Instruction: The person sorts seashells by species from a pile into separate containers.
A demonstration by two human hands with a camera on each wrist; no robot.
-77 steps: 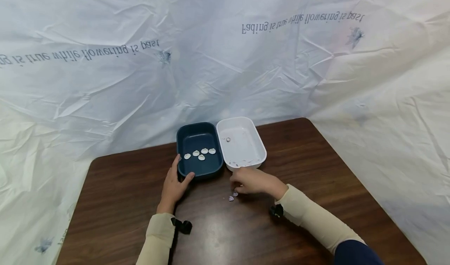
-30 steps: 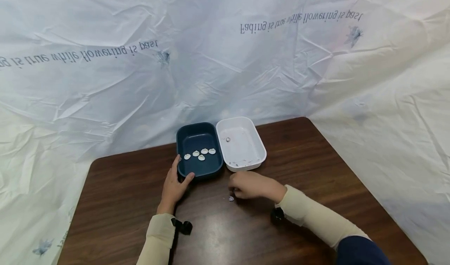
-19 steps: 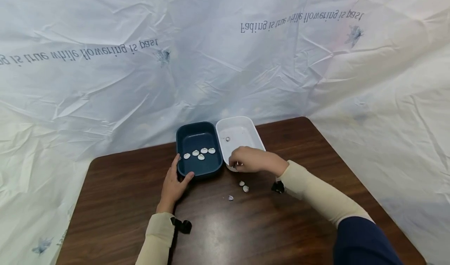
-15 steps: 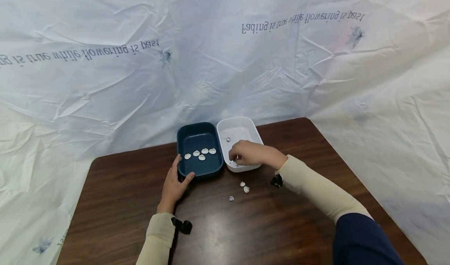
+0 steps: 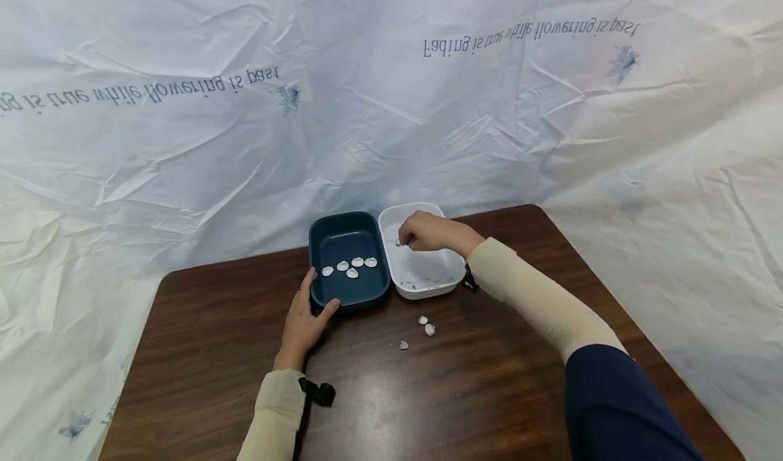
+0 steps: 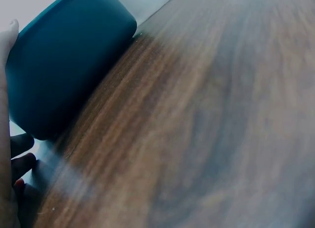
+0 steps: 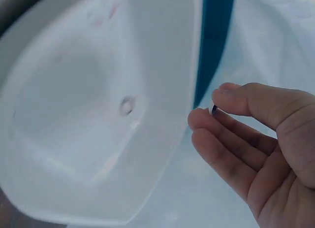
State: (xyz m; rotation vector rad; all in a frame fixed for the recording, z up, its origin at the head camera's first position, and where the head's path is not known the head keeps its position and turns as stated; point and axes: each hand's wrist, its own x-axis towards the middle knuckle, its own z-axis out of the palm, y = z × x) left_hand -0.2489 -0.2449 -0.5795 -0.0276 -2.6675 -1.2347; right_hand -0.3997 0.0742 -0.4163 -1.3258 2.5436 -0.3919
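Observation:
My left hand [image 5: 302, 321] rests spread at the near left corner of a dark blue tray [image 5: 351, 294], index finger along its left side and thumb at its front rim. Several white seashells [image 5: 351, 272] lie in that tray. Over the white tray [image 5: 422, 274] is my right hand [image 5: 431, 232]. In the right wrist view its thumb and index finger pinch a tiny white-and-dark piece [image 7: 212, 108], perhaps a shell; its kind is unclear. Below it in the white tray, a small round shell [image 7: 127, 106] lies near the wall, with small fragments elsewhere.
The two trays stand side by side at the back of a brown wooden table [image 5: 232, 352]. Two pale shells [image 5: 430, 330] and a purplish one [image 5: 403, 345] lie in front of the trays. A wrinkled printed white sheet [image 5: 367, 107] hangs behind.
My right hand has moved from the tabletop shells, up over the white tray's near end, then toward its far left part. Two shells it covered now show on the table. My left hand stays put.

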